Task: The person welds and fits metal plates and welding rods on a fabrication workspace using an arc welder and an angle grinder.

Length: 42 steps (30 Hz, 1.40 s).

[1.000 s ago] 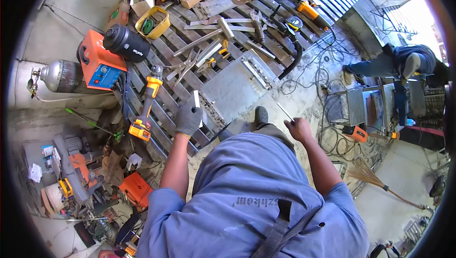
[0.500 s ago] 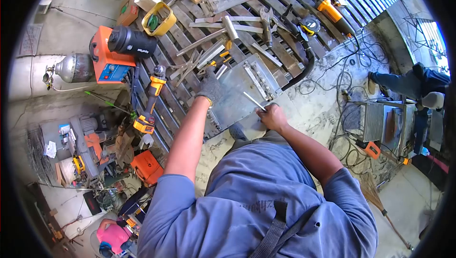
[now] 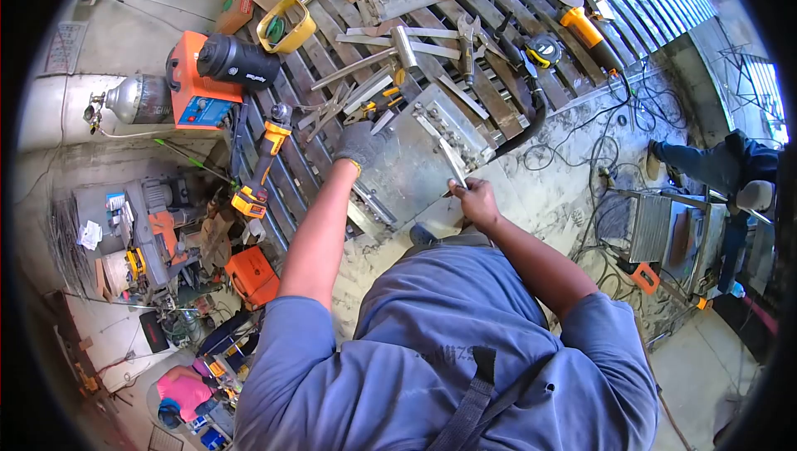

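Observation:
My left hand (image 3: 360,146), in a grey glove, is at the left edge of a metal sheet (image 3: 407,170). A short bright metal strip (image 3: 382,122) lies at its fingertips; whether the fingers grip it is unclear. Bare and closed, my right hand (image 3: 475,200) holds a thin pale rod (image 3: 453,162) that points up over the sheet's right part. Perforated metal strips (image 3: 451,131) run along the sheet's far right side. Beyond the sheet lie a hammer (image 3: 404,48) and yellow-and-black pliers (image 3: 380,104).
An angle grinder (image 3: 267,160) rests on the slatted table (image 3: 292,194) at the left, near an orange machine (image 3: 199,94) with a black bottle (image 3: 237,63). A tape measure (image 3: 544,51) sits farther back. Other people (image 3: 184,391) are at the lower left and far right (image 3: 706,160).
The pale rod has turned more upright in my right hand. My left hand has shifted slightly down and left. The whole view has moved a little.

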{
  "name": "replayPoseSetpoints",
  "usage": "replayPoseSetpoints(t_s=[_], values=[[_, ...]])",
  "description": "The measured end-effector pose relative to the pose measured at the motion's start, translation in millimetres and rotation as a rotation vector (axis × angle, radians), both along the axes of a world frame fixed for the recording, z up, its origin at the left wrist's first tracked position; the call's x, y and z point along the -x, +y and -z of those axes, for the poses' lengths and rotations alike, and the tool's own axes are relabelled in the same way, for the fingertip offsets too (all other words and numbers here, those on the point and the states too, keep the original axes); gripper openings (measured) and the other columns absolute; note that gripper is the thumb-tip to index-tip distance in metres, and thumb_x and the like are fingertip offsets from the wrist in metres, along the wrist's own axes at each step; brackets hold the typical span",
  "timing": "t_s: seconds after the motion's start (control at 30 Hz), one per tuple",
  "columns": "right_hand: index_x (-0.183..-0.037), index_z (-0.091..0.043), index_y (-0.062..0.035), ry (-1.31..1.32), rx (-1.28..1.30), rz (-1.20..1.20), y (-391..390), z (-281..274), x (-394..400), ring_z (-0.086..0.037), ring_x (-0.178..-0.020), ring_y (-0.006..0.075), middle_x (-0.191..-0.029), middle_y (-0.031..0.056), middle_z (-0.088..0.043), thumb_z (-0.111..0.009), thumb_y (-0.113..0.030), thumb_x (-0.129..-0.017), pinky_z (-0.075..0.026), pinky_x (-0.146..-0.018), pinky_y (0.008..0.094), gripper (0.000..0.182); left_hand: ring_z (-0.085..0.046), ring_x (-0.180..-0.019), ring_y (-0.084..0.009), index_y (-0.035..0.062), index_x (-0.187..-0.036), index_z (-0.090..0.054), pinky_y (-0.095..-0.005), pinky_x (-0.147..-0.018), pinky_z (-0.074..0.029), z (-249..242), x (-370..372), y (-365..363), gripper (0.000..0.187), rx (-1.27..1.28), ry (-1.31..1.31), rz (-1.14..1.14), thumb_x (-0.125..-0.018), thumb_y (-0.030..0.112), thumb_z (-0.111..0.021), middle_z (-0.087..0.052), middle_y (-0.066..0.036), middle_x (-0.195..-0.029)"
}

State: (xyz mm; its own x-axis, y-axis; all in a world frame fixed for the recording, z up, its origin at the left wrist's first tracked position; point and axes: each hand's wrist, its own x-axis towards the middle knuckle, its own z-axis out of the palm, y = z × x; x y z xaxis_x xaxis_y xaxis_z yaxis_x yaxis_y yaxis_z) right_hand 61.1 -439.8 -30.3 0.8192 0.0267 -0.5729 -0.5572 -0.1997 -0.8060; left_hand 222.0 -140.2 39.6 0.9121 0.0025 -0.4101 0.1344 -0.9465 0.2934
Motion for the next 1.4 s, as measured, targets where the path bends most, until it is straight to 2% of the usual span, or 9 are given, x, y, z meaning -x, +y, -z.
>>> replayPoseSetpoints(t_s=[0.23, 0.4, 0.6, 0.7, 0.83, 0.97, 1.07, 1.17, 1.4], values=[[-0.088, -0.076, 0.0029, -0.389, 0.066, 0.136, -7.5, -100.6, -56.2, -0.06, -0.065, 0.0208, -0.067, 0.0144, -0.064, -0.075, -0.03, -0.107, -0.049, -0.065, 0.0449, 0.037, -0.079, -0.09, -0.0475, 0.0052, -0.109, -0.085, -0.0544, -0.077, -0.058, -103.6, 69.9, 10.3, 0.047, 0.25, -0.281, -0.23, -0.103, 0.051, -0.075, -0.081, -0.026, -0.093], [-0.106, -0.073, 0.0019, -0.633, 0.45, -0.202, 35.4, -181.6, -136.9, -0.071, -0.096, 0.0576, -0.094, 0.0336, -0.075, -0.067, -0.039, -0.111, -0.055, -0.086, 0.0623, 0.042, -0.08, -0.088, -0.0262, -0.0011, -0.114, -0.082, -0.0456, -0.077, -0.057, -95.1, 134.4, 29.0, 0.044, 0.436, -0.323, -0.572, -0.104, 0.042, -0.078, -0.082, -0.019, -0.091], [-0.119, -0.08, -0.0068, -0.62, 0.593, -0.798, 140.5, -175.1, -186.8, -0.077, -0.112, 0.0485, -0.112, 0.0279, -0.081, -0.063, -0.047, -0.11, -0.06, -0.095, 0.0574, 0.044, -0.08, -0.09, -0.0417, 0.0014, -0.121, -0.081, -0.049, -0.082, -0.059, 11.7, 230.1, 43.0, 0.046, 0.865, -0.103, -0.43, -0.108, 0.045, -0.072, -0.081, -0.028, -0.101], [-0.121, -0.081, -0.0108, -0.805, 0.649, -1.035, 177.7, -118.8, -185.5, -0.078, -0.106, 0.0468, -0.107, 0.0238, -0.081, -0.064, -0.051, -0.108, -0.06, -0.093, 0.0574, 0.046, -0.079, -0.09, -0.0407, 0.0023, -0.124, -0.079, -0.0491, -0.083, -0.059, 10.9, 268.4, 58.4, 0.045, 0.451, -0.018, 0.01, -0.109, 0.043, -0.07, -0.081, -0.028, -0.102], [-0.125, -0.083, -0.0156, -0.779, 0.785, -1.341, 209.3, -90.9, -176.6, -0.078, -0.112, 0.0426, -0.116, 0.02, -0.082, -0.066, -0.049, -0.11, -0.06, -0.098, 0.0557, 0.04, -0.075, -0.095, -0.047, -0.0075, -0.134, -0.069, -0.0533, -0.083, -0.056, -10.1, 317.5, 96.1, 0.053, 0.666, 0.126, -0.309, -0.111, 0.04, -0.065, -0.076, -0.027, -0.097], [-0.122, -0.084, -0.015, -0.762, 0.811, -1.414, 222.6, -72.4, -174.2, -0.079, -0.114, 0.0417, -0.12, 0.0205, -0.082, -0.066, -0.036, -0.11, -0.061, -0.099, 0.0554, 0.03, -0.068, -0.095, -0.0407, -0.0024, -0.126, -0.065, -0.0494, -0.082, -0.054, 68.0, 378.4, 146.2, 0.026, 0.399, -0.298, -0.164, -0.111, 0.018, -0.062, -0.068, -0.025, -0.106], [-0.119, -0.084, -0.0148, -0.854, 0.924, -1.401, 226.3, -62.0, -173.7, -0.08, -0.111, 0.0418, -0.119, 0.0211, -0.081, -0.066, -0.027, -0.107, -0.064, -0.096, 0.0547, 0.024, -0.068, -0.093, -0.0421, -0.0013, -0.12, -0.067, -0.0518, -0.082, -0.054, 98.1, 391.8, 146.8, 0.022, 0.638, -0.366, -0.604, -0.11, 0.018, -0.061, -0.069, -0.025, -0.103], [-0.117, -0.081, -0.0143, -1.0, 0.984, -1.309, 223.2, -44.2, -178.3, -0.081, -0.107, 0.0418, -0.117, 0.0209, -0.079, -0.066, -0.02, -0.104, -0.066, -0.091, 0.054, 0.021, -0.068, -0.084, -0.0461, -0.0004, -0.108, -0.071, -0.0548, -0.077, -0.053, 52.4, 361.7, 120.4, 0.028, 0.657, -0.357, -0.925, -0.11, 0.026, -0.062, -0.072, -0.025, -0.092], [-0.116, -0.077, -0.0079, -0.879, 0.827, -0.988, 163.3, -132.9, -122.6, -0.079, -0.103, 0.0463, -0.118, 0.0225, -0.077, -0.071, -0.026, -0.104, -0.064, -0.089, 0.0576, 0.022, -0.076, -0.082, -0.0482, 0.0044, -0.096, -0.084, -0.0562, -0.073, -0.057, 6.8, 272.5, 104.2, 0.039, 0.17, -0.504, -0.568, -0.099, 0.041, -0.071, -0.076, -0.027, -0.086]])
